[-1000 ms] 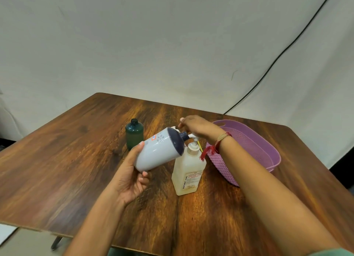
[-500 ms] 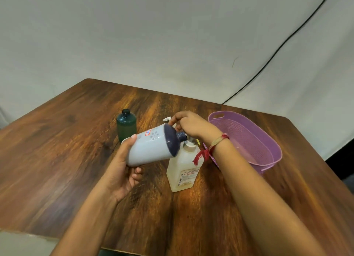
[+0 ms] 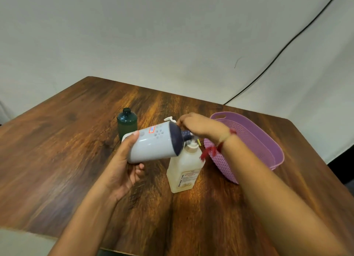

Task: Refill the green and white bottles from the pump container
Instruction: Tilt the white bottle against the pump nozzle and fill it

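The pump container (image 3: 183, 168) stands upright near the middle of the wooden table (image 3: 57, 159), pale and see-through with a printed label low on its front. The right hand (image 3: 199, 128) sits on top of it, fingers bent down and wrapped over the pump head, so the grip is closed on the pump; the thumb is hidden. The white spout (image 3: 168, 119) pokes out past the fingertips toward ten o'clock.

The left hand (image 3: 122, 167) holds the white bottle (image 3: 151, 144) off the table at nine o'clock from the pump; the thumb lies along the bottle's upper side and the fingers curl beneath it, clamped round its lower half. The bottle is tipped nearly onto its side, base toward eight o'clock, dark blue shoulder and neck toward three o'clock; the neck reaches in under the right hand just above the pump's collar, and I cannot tell whether its mouth meets the pump.

The green bottle (image 3: 127, 123) stands upright on the table at ten o'clock from the pump, uncapped, partly behind the white bottle's base and apart from both hands.

A purple basket (image 3: 268, 138) lies at three o'clock, just beside the pump, its woven wall behind the right wrist; a red thread (image 3: 209, 152) hangs from that wrist. A black cable (image 3: 287, 46) runs down the pale backdrop toward the table's far edge at one o'clock.
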